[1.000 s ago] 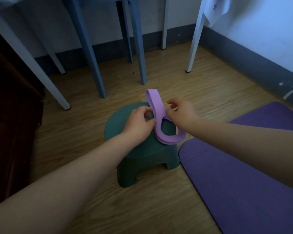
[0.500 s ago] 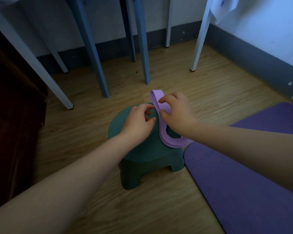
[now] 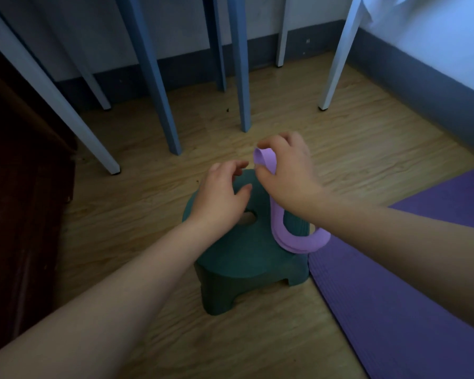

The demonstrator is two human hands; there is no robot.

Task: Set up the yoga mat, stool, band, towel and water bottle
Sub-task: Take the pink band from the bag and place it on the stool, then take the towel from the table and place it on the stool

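Note:
A low dark green stool (image 3: 246, 258) stands on the wooden floor in the middle of the view. A lilac band (image 3: 298, 239) lies looped over the stool's right side, and its far end rises off the seat. My right hand (image 3: 288, 173) pinches that raised end between thumb and fingers. My left hand (image 3: 219, 195) hovers over the stool's left half with its fingers spread, holding nothing. The purple yoga mat (image 3: 394, 310) lies flat on the floor to the right, its corner touching the stool. No towel or water bottle is in view.
Blue chair legs (image 3: 159, 91) and white table legs (image 3: 337, 64) stand on the floor behind the stool. A dark wooden cabinet (image 3: 19, 201) fills the left side. A wall with a grey baseboard (image 3: 422, 91) runs along the right.
My right hand closed on the band's upper end and lifted it up and away. My left hand let go and spread its fingers over the stool.

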